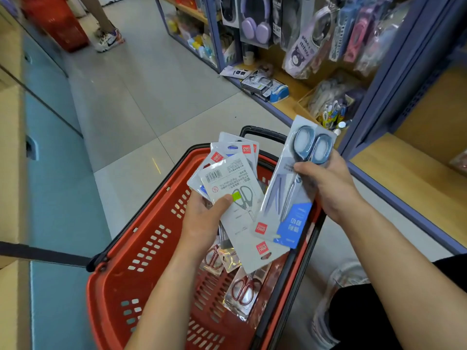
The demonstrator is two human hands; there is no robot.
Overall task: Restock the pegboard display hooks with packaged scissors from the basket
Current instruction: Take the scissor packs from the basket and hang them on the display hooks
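Observation:
A red plastic basket (141, 261) stands on the floor below me, with red-handled scissors packs (243, 290) lying in it. Above the basket, my left hand (204, 218) grips a fanned stack of several white scissors packs (235, 183), thumb on the top card. My right hand (328, 188) grips a single pack of blue-handled scissors (297, 183), held upside down with the handles pointing away from me. Its fingers wrap the pack just below the handles.
To my right runs a shelf unit (409, 168) with a purple frame and wooden boards, and hanging goods such as headphones (255, 24) above it. A second red basket (63, 26) and a person's foot (108, 39) are far up the aisle. Blue cabinets (50, 173) line the left.

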